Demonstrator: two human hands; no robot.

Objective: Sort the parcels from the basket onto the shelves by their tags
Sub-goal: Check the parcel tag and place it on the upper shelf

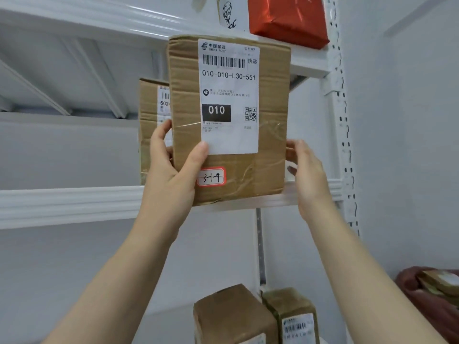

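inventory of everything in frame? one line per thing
held parcel: 1, brown cardboard with white post label, centre, in front of the middle shelf
tag sticker: 1, white with red border, handwritten, low on the held parcel's front
parcel behind: 1, brown, middle shelf, left of the held parcel
red parcel: 1, red wrap, top shelf
white item: 1, white with a drawn logo, top shelf, left of the red parcel
lower parcels: 2, brown, side by side at bottom centre
basket: 1, dark red, lower right, brown parcels inside
shelf rack: 1, white
left hand: grips the held parcel's left edge
right hand: at its right edge, grip unclear
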